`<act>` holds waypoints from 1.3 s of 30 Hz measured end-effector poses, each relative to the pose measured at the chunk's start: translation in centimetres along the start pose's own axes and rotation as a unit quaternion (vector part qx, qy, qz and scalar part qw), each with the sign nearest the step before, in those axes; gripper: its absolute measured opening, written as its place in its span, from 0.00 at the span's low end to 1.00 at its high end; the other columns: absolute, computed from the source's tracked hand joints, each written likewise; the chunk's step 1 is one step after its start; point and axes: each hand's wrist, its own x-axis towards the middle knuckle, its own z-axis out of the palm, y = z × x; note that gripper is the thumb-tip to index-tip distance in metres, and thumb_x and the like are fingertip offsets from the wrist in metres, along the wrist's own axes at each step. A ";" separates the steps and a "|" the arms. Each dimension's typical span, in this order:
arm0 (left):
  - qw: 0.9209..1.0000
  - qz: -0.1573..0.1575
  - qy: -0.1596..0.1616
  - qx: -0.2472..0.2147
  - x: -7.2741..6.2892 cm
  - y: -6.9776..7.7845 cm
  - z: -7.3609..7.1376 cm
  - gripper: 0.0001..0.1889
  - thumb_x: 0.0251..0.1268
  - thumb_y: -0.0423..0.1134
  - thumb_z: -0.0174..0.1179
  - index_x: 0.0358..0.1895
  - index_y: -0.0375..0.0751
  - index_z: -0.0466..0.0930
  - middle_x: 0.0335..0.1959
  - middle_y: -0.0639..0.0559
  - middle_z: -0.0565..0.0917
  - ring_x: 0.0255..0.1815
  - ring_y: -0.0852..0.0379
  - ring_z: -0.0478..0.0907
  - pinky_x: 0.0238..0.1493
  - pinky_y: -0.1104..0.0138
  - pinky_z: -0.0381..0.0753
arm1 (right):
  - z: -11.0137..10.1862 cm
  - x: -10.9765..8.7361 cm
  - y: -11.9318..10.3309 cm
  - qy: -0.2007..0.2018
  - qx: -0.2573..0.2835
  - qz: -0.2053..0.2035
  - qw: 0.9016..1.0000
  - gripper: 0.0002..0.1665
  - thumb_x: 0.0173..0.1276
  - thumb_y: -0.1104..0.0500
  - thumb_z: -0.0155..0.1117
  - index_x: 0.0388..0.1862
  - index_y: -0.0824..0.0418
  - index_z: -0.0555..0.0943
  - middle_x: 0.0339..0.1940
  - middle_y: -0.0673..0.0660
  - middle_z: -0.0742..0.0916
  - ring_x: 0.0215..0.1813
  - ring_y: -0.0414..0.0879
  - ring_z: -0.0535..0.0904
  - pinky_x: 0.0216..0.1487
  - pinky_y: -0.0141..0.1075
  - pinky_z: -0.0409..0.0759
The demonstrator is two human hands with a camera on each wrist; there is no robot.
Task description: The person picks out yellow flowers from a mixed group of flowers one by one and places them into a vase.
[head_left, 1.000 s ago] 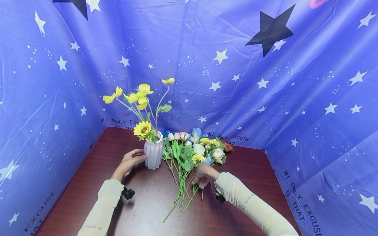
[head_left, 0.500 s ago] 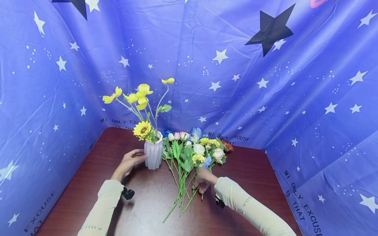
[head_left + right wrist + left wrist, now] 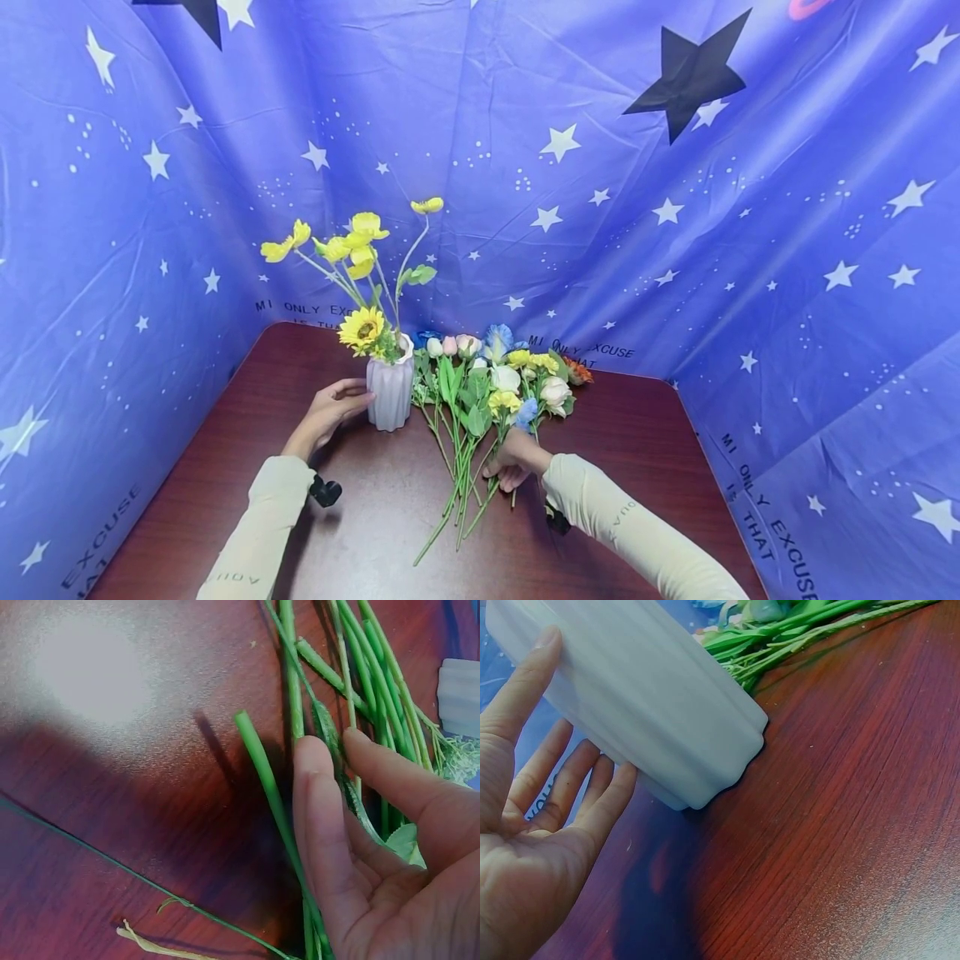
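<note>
A pale ribbed vase (image 3: 390, 396) stands upright at the middle left, holding a sunflower (image 3: 362, 331) and several yellow poppies (image 3: 367, 227). My left hand (image 3: 333, 412) rests against its left side. In the left wrist view, the thumb lies on the wall of the vase (image 3: 652, 697) and the extended fingertips touch its edge. My right hand (image 3: 516, 458) is low over the stems of the loose flowers (image 3: 504, 379). In the right wrist view, a thin green stem (image 3: 328, 727) with a narrow leaf passes between thumb and fingertips, lightly pinched. Its blossom cannot be made out.
Several artificial flowers lie right of the vase, with white, blue, pink, yellow and orange heads, including an orange bloom (image 3: 577, 372). Their green stems (image 3: 450, 500) overlap toward the front of the brown table (image 3: 360, 533). A blue star-patterned curtain (image 3: 480, 150) surrounds the table.
My right hand has shifted slightly left and toward the front among the stems. The left hand and the vase have stayed in place.
</note>
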 end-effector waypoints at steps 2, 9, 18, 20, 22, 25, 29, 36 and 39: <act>1.000 0.001 -0.001 0.001 0.0 0.0 0.0 0.31 0.68 0.33 0.66 0.69 0.23 0.66 0.48 0.54 0.82 0.46 0.67 0.83 0.59 0.65 0.84 | 0.2 0.1 0.1 0.003 -0.003 0.001 1.000 0.17 0.58 0.62 0.80 0.17 0.71 0.85 0.14 0.61 0.86 0.14 0.43 0.80 0.26 0.36 0.88; 1.000 0.002 0.002 -0.002 0.1 -0.1 0.0 0.30 0.68 0.32 0.66 0.69 0.23 0.66 0.47 0.54 0.82 0.46 0.66 0.83 0.59 0.65 0.84 | 0.6 0.3 0.2 -0.007 0.023 0.023 0.999 0.12 0.59 0.66 0.75 0.19 0.71 0.86 0.13 0.58 0.85 0.13 0.41 0.79 0.27 0.33 0.88; 1.000 -0.003 0.004 0.001 -0.1 0.0 0.0 0.31 0.68 0.33 0.66 0.70 0.24 0.66 0.49 0.52 0.82 0.47 0.67 0.83 0.61 0.63 0.84 | 0.8 0.1 0.3 -0.008 0.043 0.031 0.999 0.10 0.57 0.67 0.75 0.20 0.71 0.85 0.10 0.55 0.82 0.13 0.41 0.79 0.29 0.34 0.88; 1.000 -0.004 0.003 0.001 -0.1 0.1 0.0 0.31 0.69 0.33 0.66 0.70 0.24 0.66 0.49 0.53 0.82 0.47 0.67 0.83 0.61 0.63 0.83 | 0.8 0.2 0.4 -0.020 0.049 0.033 0.998 0.11 0.58 0.68 0.74 0.18 0.69 0.84 0.09 0.54 0.81 0.13 0.41 0.78 0.30 0.33 0.88; 1.000 -0.003 0.003 0.002 -0.1 0.2 0.1 0.31 0.69 0.34 0.66 0.70 0.24 0.66 0.50 0.52 0.82 0.47 0.66 0.83 0.62 0.63 0.83 | 0.8 0.3 0.4 -0.039 0.059 0.038 0.997 0.13 0.61 0.69 0.70 0.17 0.68 0.83 0.10 0.54 0.81 0.14 0.40 0.78 0.32 0.32 0.88; 1.000 -0.004 0.002 0.004 -0.1 0.2 0.1 0.31 0.69 0.34 0.66 0.70 0.25 0.66 0.51 0.51 0.82 0.47 0.66 0.83 0.62 0.62 0.83 | 0.8 0.5 0.5 -0.068 0.070 0.050 0.994 0.14 0.64 0.70 0.65 0.17 0.68 0.83 0.10 0.53 0.81 0.15 0.39 0.78 0.33 0.30 0.88; 1.000 -0.008 0.006 0.004 -0.1 0.1 0.1 0.32 0.68 0.35 0.67 0.70 0.25 0.67 0.52 0.49 0.82 0.47 0.66 0.83 0.61 0.63 0.84 | 0.6 0.5 0.3 -0.100 0.076 0.073 0.989 0.12 0.67 0.69 0.61 0.25 0.72 0.85 0.12 0.54 0.82 0.17 0.39 0.79 0.33 0.27 0.87; 1.000 -0.010 0.005 0.001 -0.1 0.1 0.1 0.31 0.68 0.34 0.67 0.70 0.26 0.67 0.51 0.50 0.82 0.47 0.67 0.83 0.59 0.66 0.84 | 0.4 -0.1 0.1 -0.096 0.083 0.062 0.990 0.10 0.68 0.69 0.62 0.32 0.76 0.86 0.18 0.57 0.87 0.18 0.40 0.81 0.35 0.28 0.87; 1.000 -0.009 0.004 -0.001 -0.2 0.2 0.1 0.31 0.68 0.35 0.67 0.70 0.26 0.67 0.50 0.52 0.83 0.47 0.67 0.83 0.59 0.66 0.84 | 0.2 -0.6 -0.2 -0.096 0.094 0.050 0.990 0.08 0.68 0.70 0.63 0.32 0.75 0.86 0.21 0.59 0.89 0.18 0.40 0.82 0.32 0.27 0.86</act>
